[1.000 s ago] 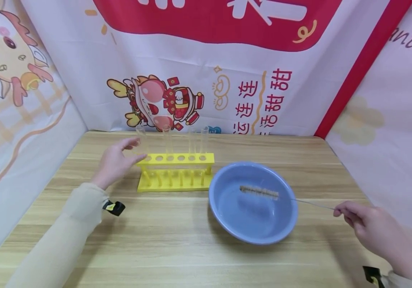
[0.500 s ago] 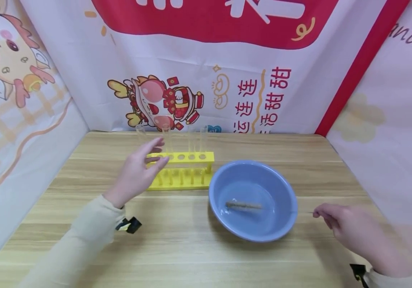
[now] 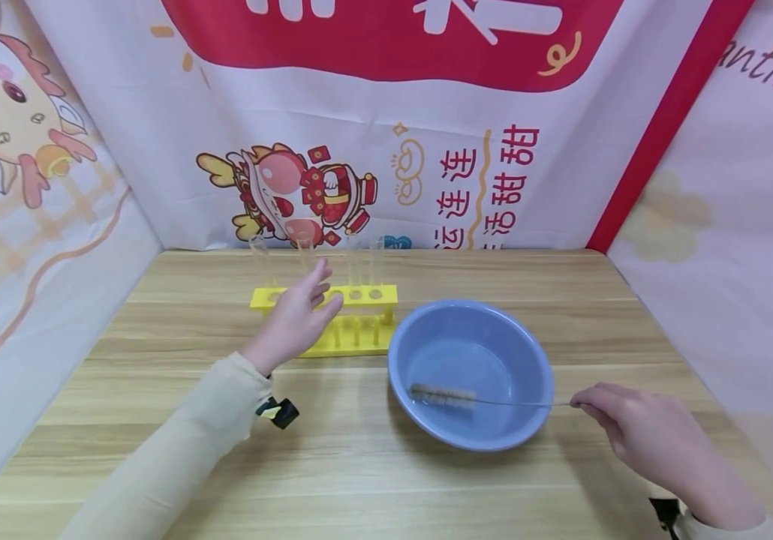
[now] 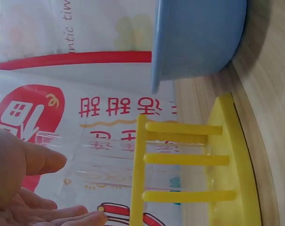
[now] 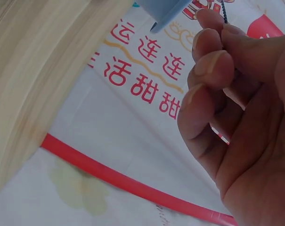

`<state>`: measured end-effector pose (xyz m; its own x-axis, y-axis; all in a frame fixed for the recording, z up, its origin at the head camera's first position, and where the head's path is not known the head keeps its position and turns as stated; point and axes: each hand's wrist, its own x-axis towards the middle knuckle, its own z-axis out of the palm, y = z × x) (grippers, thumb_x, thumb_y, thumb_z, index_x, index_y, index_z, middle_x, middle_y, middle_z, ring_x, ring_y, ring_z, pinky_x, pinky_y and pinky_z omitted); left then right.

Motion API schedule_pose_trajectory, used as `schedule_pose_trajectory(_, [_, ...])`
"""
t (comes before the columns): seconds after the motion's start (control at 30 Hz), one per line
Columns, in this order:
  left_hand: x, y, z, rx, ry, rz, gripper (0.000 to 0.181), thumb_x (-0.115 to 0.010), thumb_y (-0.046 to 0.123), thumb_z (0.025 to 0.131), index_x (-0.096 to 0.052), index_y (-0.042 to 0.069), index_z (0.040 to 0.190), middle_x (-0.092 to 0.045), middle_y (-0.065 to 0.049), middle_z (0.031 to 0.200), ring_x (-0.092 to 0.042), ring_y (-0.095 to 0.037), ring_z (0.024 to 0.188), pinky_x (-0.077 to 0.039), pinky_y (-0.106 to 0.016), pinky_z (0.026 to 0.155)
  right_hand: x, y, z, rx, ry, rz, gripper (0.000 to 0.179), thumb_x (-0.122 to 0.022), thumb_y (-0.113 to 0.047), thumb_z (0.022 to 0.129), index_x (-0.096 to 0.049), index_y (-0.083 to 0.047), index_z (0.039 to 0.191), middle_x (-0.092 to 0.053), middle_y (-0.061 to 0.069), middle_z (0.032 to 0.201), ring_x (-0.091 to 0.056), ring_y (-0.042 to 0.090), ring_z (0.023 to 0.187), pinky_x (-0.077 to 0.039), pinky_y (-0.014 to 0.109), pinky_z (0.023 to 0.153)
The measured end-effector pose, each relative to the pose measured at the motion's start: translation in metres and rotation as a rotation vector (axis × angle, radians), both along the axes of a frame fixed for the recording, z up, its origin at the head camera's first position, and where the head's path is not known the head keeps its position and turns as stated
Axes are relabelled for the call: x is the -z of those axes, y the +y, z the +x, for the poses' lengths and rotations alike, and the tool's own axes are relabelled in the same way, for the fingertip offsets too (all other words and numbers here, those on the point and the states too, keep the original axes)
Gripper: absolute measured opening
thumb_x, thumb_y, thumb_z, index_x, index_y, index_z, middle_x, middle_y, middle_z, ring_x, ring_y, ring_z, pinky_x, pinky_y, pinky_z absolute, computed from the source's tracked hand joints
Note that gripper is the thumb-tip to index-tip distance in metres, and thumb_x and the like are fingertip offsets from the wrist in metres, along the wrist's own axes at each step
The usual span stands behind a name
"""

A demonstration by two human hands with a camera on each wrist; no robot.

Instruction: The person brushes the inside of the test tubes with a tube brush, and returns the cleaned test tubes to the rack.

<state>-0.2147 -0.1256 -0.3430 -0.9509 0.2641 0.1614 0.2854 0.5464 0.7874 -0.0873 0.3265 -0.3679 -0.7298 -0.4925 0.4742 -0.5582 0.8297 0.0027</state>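
Right hand [image 3: 650, 442]: you already pinched the test-tube brush [image 3: 442, 395].
Left hand [image 3: 295, 317]: hung loose, empty.
Test tubes [image 3: 376, 264]: stood beyond it, untaken.

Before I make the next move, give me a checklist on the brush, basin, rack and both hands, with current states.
1. Brush secured: ok, the right hand pinches its handle end.
2. Bristled end within the basin: ok, in the head view it lies inside the rim.
3. Left hand gripping a tube: not ok, its fingers are open near the test tubes.
4. Rack upright on the table: ok.
5. Every tube fully seated: cannot tell, the left hand hides part of the rack.
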Motion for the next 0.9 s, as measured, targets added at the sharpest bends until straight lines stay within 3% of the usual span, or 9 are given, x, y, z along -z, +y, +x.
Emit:
schedule_pose_trajectory(0.1, [0.004,0.003,-0.003,-0.034,0.046,-0.004,0.066,-0.057,0.018,0.102,-0.023,0.008,0.157,-0.042,-0.014,0.151,-0.048,-0.033,0.132,-0.045,-0.041,0.105,0.001,0.0,0.0,0.002,-0.007,0.005,0.027,-0.053,-0.043,0.101,-0.073,-0.027,0.094,-0.07,-0.016,0.084,-0.067,0.01,0.067,-0.046,0.03,0.045])
schedule_pose_trajectory(0.2, [0.009,0.001,-0.004,-0.124,0.099,0.026,0.052,-0.06,0.011,0.1,-0.042,0.006,0.148,-0.055,-0.016,0.135,-0.058,-0.031,0.119,-0.051,-0.041,0.097,0.001,-0.001,0.0,0.006,-0.016,0.012,0.006,-0.068,-0.028,0.094,-0.074,-0.026,0.094,-0.071,-0.016,0.085,-0.069,0.011,0.069,-0.048,0.032,0.046])
schedule_pose_trajectory(0.27, [0.011,-0.001,-0.005,-0.195,0.12,0.073,0.041,-0.061,0.009,0.098,-0.051,0.005,0.138,-0.058,-0.016,0.124,-0.06,-0.03,0.109,-0.054,-0.041,0.092,0.0,-0.001,0.0,0.009,-0.021,0.014,0.004,-0.072,-0.023,0.09,-0.074,-0.025,0.093,-0.07,-0.017,0.085,-0.069,0.011,0.07,-0.048,0.032,0.046])
schedule_pose_trajectory(0.37, [0.013,-0.005,-0.006,-0.283,0.118,0.136,0.036,-0.061,0.008,0.097,-0.049,0.003,0.13,-0.055,-0.019,0.118,-0.058,-0.03,0.102,-0.054,-0.042,0.087,0.0,0.0,-0.001,0.006,-0.023,0.011,0.004,-0.071,-0.024,0.092,-0.074,-0.024,0.093,-0.07,-0.017,0.085,-0.069,0.011,0.07,-0.05,0.032,0.048])
schedule_pose_trajectory(0.43, [0.013,-0.007,-0.008,-0.308,0.083,0.157,0.043,-0.061,0.011,0.098,-0.042,0.003,0.136,-0.05,-0.019,0.121,-0.056,-0.032,0.104,-0.053,-0.044,0.087,0.0,0.0,-0.001,0.005,-0.026,0.006,0.003,-0.072,-0.023,0.091,-0.074,-0.024,0.093,-0.07,-0.016,0.085,-0.069,0.011,0.071,-0.051,0.033,0.05])
schedule_pose_trajectory(0.63, [0.015,-0.01,-0.015,-0.231,-0.054,0.081,0.069,-0.056,0.019,0.102,-0.015,0.01,0.157,-0.04,-0.021,0.144,-0.047,-0.038,0.126,-0.045,-0.049,0.103,0.002,-0.002,-0.002,-0.005,-0.025,-0.004,0.014,-0.078,-0.017,0.082,-0.075,-0.024,0.093,-0.071,-0.017,0.084,-0.069,0.009,0.07,-0.051,0.034,0.049])
schedule_pose_trajectory(0.77, [0.015,-0.009,-0.02,-0.202,-0.043,0.026,0.062,-0.052,0.018,0.103,-0.021,0.01,0.157,-0.045,-0.021,0.143,-0.048,-0.038,0.128,-0.041,-0.048,0.107,0.002,-0.001,-0.002,-0.018,-0.032,-0.02,0.013,-0.078,-0.017,0.082,-0.074,-0.025,0.091,-0.069,-0.019,0.08,-0.063,0.003,0.063,-0.046,0.03,0.045])
schedule_pose_trajectory(0.9, [0.018,-0.009,-0.025,-0.23,0.003,0.025,0.053,-0.053,0.015,0.103,-0.034,0.008,0.152,-0.056,-0.019,0.133,-0.056,-0.034,0.119,-0.048,-0.045,0.101,0.002,0.001,0.0,-0.012,-0.027,-0.034,0.021,-0.08,-0.011,0.076,-0.071,-0.027,0.085,-0.067,-0.02,0.075,-0.058,-0.001,0.058,-0.044,0.029,0.044])
